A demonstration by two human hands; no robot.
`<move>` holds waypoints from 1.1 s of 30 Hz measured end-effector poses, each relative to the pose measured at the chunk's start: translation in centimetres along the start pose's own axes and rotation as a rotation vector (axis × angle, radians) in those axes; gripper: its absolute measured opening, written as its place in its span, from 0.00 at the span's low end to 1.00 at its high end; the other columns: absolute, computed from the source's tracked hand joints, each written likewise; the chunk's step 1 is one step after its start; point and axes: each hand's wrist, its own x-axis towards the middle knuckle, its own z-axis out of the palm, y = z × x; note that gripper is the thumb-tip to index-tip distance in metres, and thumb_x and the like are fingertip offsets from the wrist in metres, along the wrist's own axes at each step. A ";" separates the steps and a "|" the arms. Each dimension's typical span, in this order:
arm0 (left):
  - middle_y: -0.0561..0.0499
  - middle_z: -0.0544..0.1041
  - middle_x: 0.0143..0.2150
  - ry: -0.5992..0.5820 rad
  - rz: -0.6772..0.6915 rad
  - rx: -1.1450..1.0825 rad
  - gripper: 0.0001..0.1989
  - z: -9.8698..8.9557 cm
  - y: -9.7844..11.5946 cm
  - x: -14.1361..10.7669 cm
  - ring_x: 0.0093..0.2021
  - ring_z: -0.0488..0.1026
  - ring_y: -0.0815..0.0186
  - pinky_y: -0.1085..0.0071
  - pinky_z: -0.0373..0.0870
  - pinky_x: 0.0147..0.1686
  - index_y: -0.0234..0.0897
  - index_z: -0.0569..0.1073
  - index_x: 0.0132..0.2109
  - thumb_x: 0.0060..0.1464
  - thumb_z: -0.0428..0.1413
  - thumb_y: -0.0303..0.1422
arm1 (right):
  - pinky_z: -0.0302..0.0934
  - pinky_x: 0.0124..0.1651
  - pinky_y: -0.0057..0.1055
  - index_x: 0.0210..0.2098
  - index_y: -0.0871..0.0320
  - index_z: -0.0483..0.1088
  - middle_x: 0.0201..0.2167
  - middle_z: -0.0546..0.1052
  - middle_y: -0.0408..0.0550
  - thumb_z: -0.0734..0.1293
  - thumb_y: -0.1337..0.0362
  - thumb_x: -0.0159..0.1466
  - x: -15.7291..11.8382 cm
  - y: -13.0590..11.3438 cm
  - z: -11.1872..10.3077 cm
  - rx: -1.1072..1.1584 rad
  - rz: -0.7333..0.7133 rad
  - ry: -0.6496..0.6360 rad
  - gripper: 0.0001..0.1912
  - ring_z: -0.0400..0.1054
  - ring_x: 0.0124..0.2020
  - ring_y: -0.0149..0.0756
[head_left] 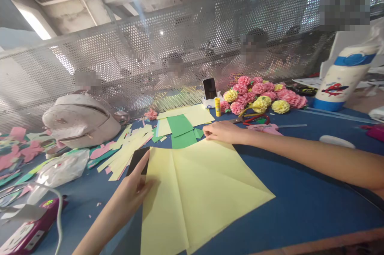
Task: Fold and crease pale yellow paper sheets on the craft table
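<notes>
A large pale yellow sheet of paper lies before me, with a lengthwise crease left of its middle and a slanting fold line toward its right corner. At its left edge is my left hand, index finger stretched along the edge and thumb apart on the paper; its other fingers are partly hidden. My right hand has its fingers curled at the far edge of the sheet, pinching it. A dark flat object shows partly beneath the left edge. Green paper pieces lie just beyond the sheet.
Cut yellow strips, a backpack and a power strip are on the left. Behind stand a glue stick, a phone and paper flowers. Scissors, a pink glue gun and a bottle are right.
</notes>
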 end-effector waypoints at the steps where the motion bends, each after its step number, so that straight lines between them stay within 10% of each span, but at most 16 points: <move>1: 0.55 0.74 0.28 -0.003 -0.008 -0.121 0.43 0.2 0.8 0.0 0.29 0.75 0.61 0.71 0.69 0.28 0.40 0.41 0.73 0.60 0.53 0.47 | 0.49 0.33 0.29 0.35 0.57 0.72 0.37 0.78 0.50 0.65 0.63 0.66 -0.3 0.1 -0.9 0.021 -0.001 -0.009 0.06 0.71 0.38 0.41; 10: 0.48 0.83 0.36 -0.035 0.057 -0.508 0.44 3.6 6.5 0.8 0.32 0.81 0.58 0.66 0.78 0.32 0.41 0.47 0.72 0.57 0.60 0.44 | 0.60 0.52 0.31 0.53 0.58 0.67 0.55 0.73 0.53 0.63 0.51 0.67 -2.1 -2.6 -3.4 0.543 -0.212 -0.013 0.22 0.68 0.54 0.39; 19: 0.39 0.74 0.58 -0.073 0.213 -0.448 0.44 6.3 5.4 4.2 0.53 0.76 0.54 0.57 0.74 0.51 0.43 0.43 0.71 0.57 0.59 0.42 | 0.58 0.36 0.28 0.35 0.62 0.70 0.32 0.74 0.45 0.66 0.48 0.63 -2.9 -2.5 -1.5 0.749 -0.190 -0.074 0.21 0.65 0.33 0.32; 24: 0.42 0.77 0.50 -0.096 0.345 -0.046 0.15 6.8 5.9 8.2 0.51 0.75 0.56 0.60 0.68 0.53 0.37 0.73 0.49 0.57 0.58 0.39 | 0.57 0.37 0.28 0.35 0.62 0.71 0.32 0.72 0.44 0.67 0.48 0.63 -3.6 -2.2 0.9 0.773 -0.180 -0.112 0.20 0.65 0.34 0.33; 33: 0.51 0.76 0.31 -0.290 0.338 -0.079 0.11 8.3 5.7 9.7 0.34 0.72 0.65 0.72 0.65 0.36 0.35 0.74 0.33 0.57 0.57 0.38 | 0.52 0.35 0.28 0.31 0.60 0.67 0.27 0.66 0.41 0.61 0.57 0.68 -4.3 -2.0 4.2 0.781 -0.198 -0.033 0.14 0.59 0.31 0.31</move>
